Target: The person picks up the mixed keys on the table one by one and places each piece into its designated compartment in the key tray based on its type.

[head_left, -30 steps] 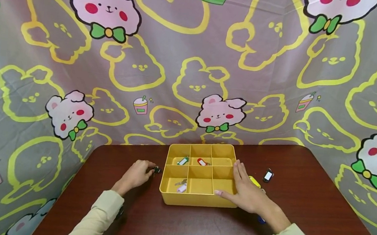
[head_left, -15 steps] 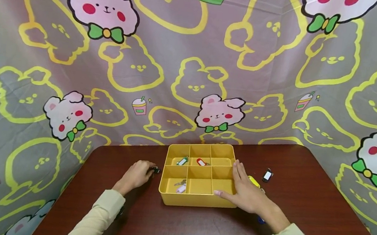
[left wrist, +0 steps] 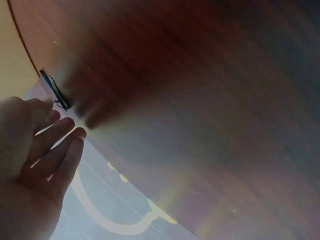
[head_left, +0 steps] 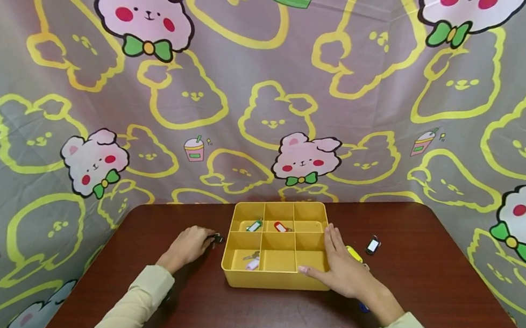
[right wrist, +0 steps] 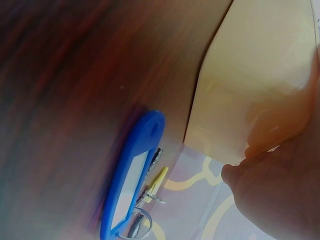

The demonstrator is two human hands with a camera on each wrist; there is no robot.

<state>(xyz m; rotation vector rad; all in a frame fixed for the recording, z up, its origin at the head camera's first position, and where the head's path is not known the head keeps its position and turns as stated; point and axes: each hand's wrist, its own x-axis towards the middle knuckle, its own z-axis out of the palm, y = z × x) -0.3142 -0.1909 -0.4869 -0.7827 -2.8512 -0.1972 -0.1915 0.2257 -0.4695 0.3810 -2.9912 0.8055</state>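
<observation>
My left hand [head_left: 189, 247] is at the left of the yellow divided box [head_left: 274, 281], thumb and forefinger pinching the ring end of a black key tag [head_left: 218, 238]. In the left wrist view this key tag [left wrist: 54, 89] stands edge-on over the tabletop, near the box's wall [left wrist: 15, 60]. My right hand [head_left: 346, 268] lies with straight fingers along the box's right side, its thumb over the front right corner. Inside the box are a green key tag [head_left: 254, 225], a red key tag [head_left: 280, 226] and a pale lilac key tag [head_left: 253, 263] with keys.
Right of the box lie a yellow key tag [head_left: 354, 253] and another black key tag [head_left: 373, 245]. A blue key tag [right wrist: 132, 170] with a ring lies beneath my right wrist. A patterned cloth [head_left: 250, 103] hangs behind the brown table [head_left: 273, 327].
Both hands and the box keep their places. The head view has shifted very slightly.
</observation>
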